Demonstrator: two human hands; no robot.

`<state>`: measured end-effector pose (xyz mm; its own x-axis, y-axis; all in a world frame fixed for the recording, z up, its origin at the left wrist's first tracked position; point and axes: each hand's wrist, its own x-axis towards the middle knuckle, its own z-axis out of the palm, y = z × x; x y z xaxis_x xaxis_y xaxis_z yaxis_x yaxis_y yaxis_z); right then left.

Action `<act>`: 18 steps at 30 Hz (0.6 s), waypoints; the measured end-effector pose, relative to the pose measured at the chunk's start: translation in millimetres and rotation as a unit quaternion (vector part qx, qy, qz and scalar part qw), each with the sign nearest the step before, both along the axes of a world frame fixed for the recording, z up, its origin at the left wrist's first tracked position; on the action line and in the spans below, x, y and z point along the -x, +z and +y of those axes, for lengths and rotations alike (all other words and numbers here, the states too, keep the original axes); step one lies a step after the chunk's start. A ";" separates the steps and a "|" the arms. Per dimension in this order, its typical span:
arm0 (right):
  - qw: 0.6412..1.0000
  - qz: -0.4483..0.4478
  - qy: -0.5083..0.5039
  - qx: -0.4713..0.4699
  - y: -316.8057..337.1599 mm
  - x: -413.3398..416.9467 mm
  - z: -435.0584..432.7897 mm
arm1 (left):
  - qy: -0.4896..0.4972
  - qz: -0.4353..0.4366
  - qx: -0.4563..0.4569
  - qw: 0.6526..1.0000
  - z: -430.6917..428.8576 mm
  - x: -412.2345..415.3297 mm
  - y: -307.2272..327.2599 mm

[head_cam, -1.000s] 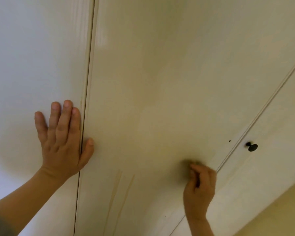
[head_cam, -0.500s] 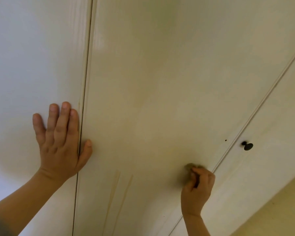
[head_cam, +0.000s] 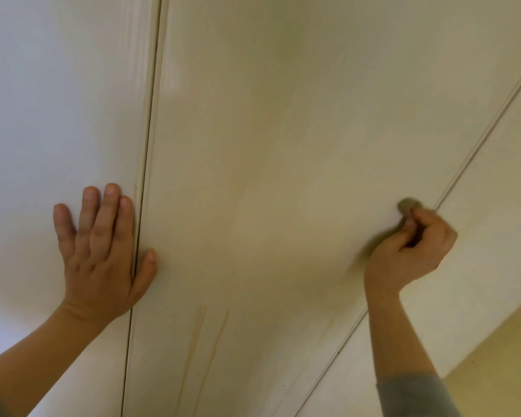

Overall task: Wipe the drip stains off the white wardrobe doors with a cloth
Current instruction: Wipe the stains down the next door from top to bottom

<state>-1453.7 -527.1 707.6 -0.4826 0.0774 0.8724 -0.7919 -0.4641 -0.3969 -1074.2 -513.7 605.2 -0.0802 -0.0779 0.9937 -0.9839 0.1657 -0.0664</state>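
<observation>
White wardrobe doors fill the head view. My left hand (head_cam: 103,254) lies flat with straight fingers on the left door (head_cam: 51,121), its thumb across the gap onto the middle door (head_cam: 283,145). My right hand (head_cam: 409,251) is curled and pinches a small greyish cloth (head_cam: 408,206) against the middle door, close to its right edge. Two long brownish drip stains (head_cam: 205,350) run down the lower part of the middle door, between my two hands and below them. The cloth is blurred.
A third door (head_cam: 494,206) lies to the right of the slanting gap (head_cam: 481,142). A yellowish wall (head_cam: 494,350) shows at the bottom right. The dark knob seen earlier is hidden behind my right hand.
My right hand with the cloth has moved up and to the right along the middle door, now covering the knob area. My left hand has stayed pressed in place.
</observation>
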 end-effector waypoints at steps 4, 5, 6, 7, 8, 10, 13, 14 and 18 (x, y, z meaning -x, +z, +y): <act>0.992 -0.049 0.007 -0.114 -106.5 -13.8 18.5 | -0.001 0.003 0.002 1.000 -1.2 -0.3 -0.7; 0.984 -0.077 0.018 -0.158 -125.2 -18.3 25.7 | 0.000 0.003 0.004 1.000 -1.4 -0.3 -0.3; 0.974 -0.108 0.026 -0.199 -139.1 -21.9 34.2 | -0.003 0.004 0.003 1.000 -1.3 0.6 -0.3; 0.964 -0.135 0.037 -0.227 -146.3 -24.4 38.9 | -0.005 0.004 0.004 1.000 -1.6 0.5 0.1; 0.957 -0.155 0.050 -0.240 -147.2 -24.6 43.4 | -0.008 0.004 0.003 1.000 -1.6 0.8 0.5; 0.959 -0.161 0.077 -0.219 -129.6 -21.6 48.2 | -0.011 0.006 -0.001 1.000 -0.8 1.1 0.9; 0.979 -0.131 0.093 -0.128 -78.4 -16.6 45.2 | -0.017 0.008 -0.008 1.000 1.0 0.3 -0.2; 0.982 -0.127 0.093 -0.100 -60.4 -14.5 39.8 | -0.018 0.008 -0.009 1.000 1.1 0.0 -0.6; 0.989 -0.126 0.049 -0.058 -34.8 -14.6 19.5 | -0.021 0.004 -0.011 1.000 1.3 -0.2 -0.8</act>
